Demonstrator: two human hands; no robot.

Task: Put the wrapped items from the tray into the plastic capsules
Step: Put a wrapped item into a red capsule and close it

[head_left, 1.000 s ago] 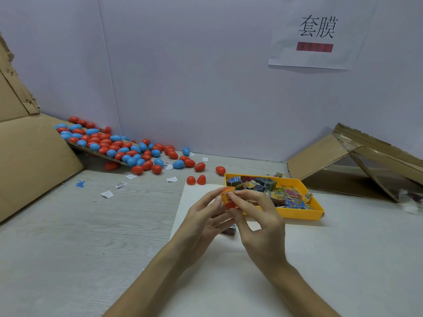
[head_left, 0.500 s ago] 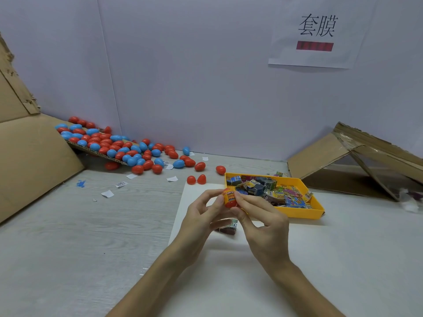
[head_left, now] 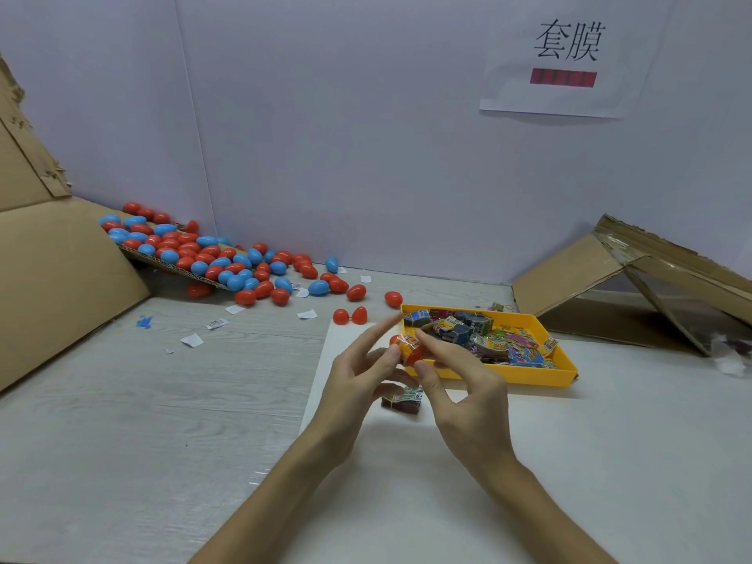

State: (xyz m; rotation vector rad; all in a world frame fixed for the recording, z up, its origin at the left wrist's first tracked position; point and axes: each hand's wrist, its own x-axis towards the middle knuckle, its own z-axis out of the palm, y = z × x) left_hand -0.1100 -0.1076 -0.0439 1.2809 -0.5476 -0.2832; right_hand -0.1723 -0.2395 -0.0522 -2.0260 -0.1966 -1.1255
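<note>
My left hand [head_left: 358,380] and my right hand [head_left: 464,396] meet above the white sheet [head_left: 407,482] and both pinch a red capsule [head_left: 410,351] with a wrapped item [head_left: 409,341] showing at its top. My left index finger points out toward the tray. The yellow tray [head_left: 565,374] of wrapped items [head_left: 488,335] sits just right of the hands. One more wrapped item [head_left: 403,398] lies on the sheet beneath my fingers. An open red capsule [head_left: 350,316] lies beyond the sheet.
A heap of red and blue capsules [head_left: 211,258] spills from a cardboard flap [head_left: 61,287] at the back left. Paper scraps [head_left: 191,339] dot the table. A collapsed cardboard box [head_left: 635,287] stands at the back right. A paper sign [head_left: 565,54] hangs on the wall.
My hands stayed in place over the sheet. The fingers shifted on the capsule, my left index finger has stretched out and my right fingers have spread.
</note>
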